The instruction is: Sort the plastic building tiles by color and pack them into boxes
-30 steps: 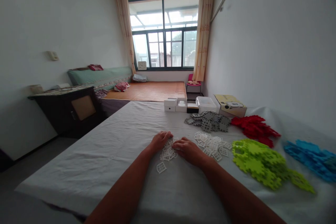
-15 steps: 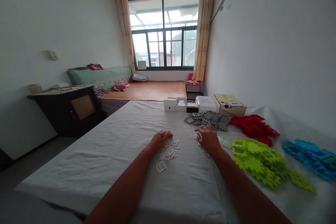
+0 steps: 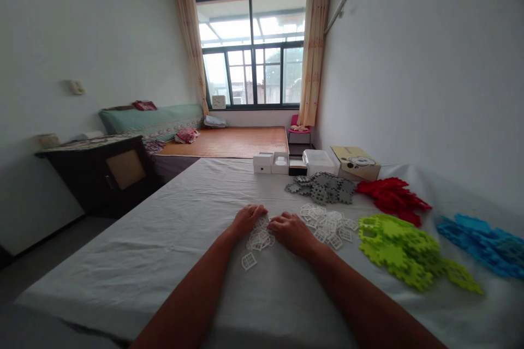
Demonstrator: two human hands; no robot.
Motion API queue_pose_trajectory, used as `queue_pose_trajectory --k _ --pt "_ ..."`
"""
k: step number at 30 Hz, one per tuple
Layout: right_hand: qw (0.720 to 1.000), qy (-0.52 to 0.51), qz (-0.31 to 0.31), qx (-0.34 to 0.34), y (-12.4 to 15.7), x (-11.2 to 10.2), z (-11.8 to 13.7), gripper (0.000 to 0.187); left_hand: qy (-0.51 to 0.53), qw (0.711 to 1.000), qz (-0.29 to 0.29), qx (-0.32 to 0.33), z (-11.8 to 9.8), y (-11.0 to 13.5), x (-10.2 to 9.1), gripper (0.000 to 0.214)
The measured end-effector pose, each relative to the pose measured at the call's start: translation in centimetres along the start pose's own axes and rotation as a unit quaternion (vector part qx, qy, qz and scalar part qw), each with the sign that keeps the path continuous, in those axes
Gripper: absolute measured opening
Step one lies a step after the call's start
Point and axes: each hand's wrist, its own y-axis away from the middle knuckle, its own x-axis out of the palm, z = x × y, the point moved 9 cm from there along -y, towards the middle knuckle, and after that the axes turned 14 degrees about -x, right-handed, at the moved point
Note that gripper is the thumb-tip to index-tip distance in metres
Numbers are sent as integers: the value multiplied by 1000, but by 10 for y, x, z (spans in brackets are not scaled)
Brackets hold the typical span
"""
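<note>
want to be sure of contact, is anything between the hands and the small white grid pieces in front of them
Nothing visible does. The left hand and the right hand both lie on the small cluster of white grid pieces on the white sheet. The bigger white pile lies apart, to the right.

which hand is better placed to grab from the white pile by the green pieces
Probably the right hand: it lies nearest the white pile, while the left hand sits beyond the small cluster of white pieces.

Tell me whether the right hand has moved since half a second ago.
Yes. The right hand moved left, off the spread of white pieces, back to the small cluster by the left hand.
</note>
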Motion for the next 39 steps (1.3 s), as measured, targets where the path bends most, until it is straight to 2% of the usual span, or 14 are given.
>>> queue_pose_trajectory --k 3,7,10,13,16,18,21,25,29,33,36,39 --pt "999 15 -30 35 5 -12 -10 23 3 1000 4 -5 0 0 0 55" --pt "977 36 -116 177 33 -37 -55 26 8 1000 11 -10 -2 1 -1 55" --pt "959 64 -122 246 55 -45 -83 24 4 1000 16 -13 -2 1 -1 55" --pt "968 62 -114 216 53 -41 -81 30 -1 1000 17 -15 -3 1 -1 57" --pt "991 -1 -80 106 29 -22 -50 38 -2 1000 14 -14 -3 2 -1 57" --pt "997 -36 -48 47 15 -8 -28 41 -5 1000 13 -12 -4 3 -2 55" --pt "998 -57 -6 19 5 5 -13 39 -8 1000 12 -8 -5 4 -1 55" --pt "999 -38 7 10 3 7 -11 28 -3 1000 7 -7 -4 4 -1 56" --pt "999 13 -10 44 7 -1 -21 33 -5 1000 5 -10 -1 4 0 58" --pt "982 75 -71 161 30 -23 -56 32 -6 1000 6 -12 0 5 -1 58" --pt "963 102 -81 235 54 -34 -84 24 0 1000 8 -16 0 6 -1 58" --pt "963 97 -110 228 60 -39 -89 26 4 1000 8 -24 0 6 -2 59"
